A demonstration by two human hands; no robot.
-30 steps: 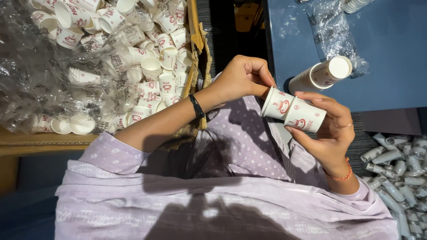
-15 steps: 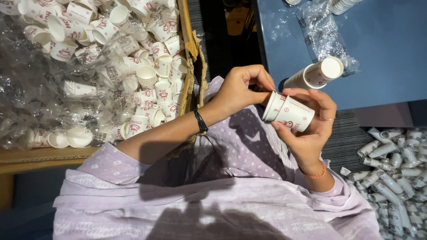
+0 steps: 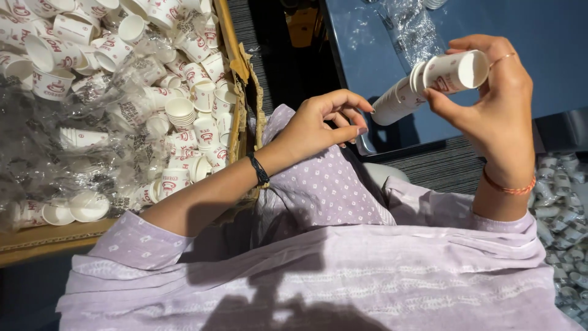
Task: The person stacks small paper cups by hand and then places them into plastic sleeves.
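My right hand (image 3: 490, 104) is raised over the edge of the dark blue worktop (image 3: 551, 37), clamped on a short nested stack of white paper cups (image 3: 456, 72) with red print, thumb underneath and fingers over the top; the open mouth of the end cup faces right. Just left of that stack, and touching it or nearly so, a longer sleeve of nested cups (image 3: 398, 101) lies slanted across the worktop edge; I cannot tell whether the two are joined. My left hand (image 3: 318, 125) is empty, fingers loosely curled and apart, hovering above my lap just left of the lower end of the long sleeve, not touching it. The two hands are well apart from each other. A black band (image 3: 260, 171) sits on my left wrist, a thin orange bangle (image 3: 508, 187) on the right. Crumpled clear plastic wrap (image 3: 416, 27) lies on the worktop behind the cups. To my left is a cardboard box (image 3: 242, 67) with a torn rim, full of loose cups (image 3: 184, 110) of the same kind, some singly, some nested, partly under clear plastic sheet (image 3: 73, 141). On the floor at far right, more nested cup stacks (image 3: 560, 208) lie in a heap. I am wearing a lilac dotted garment (image 3: 331, 202).
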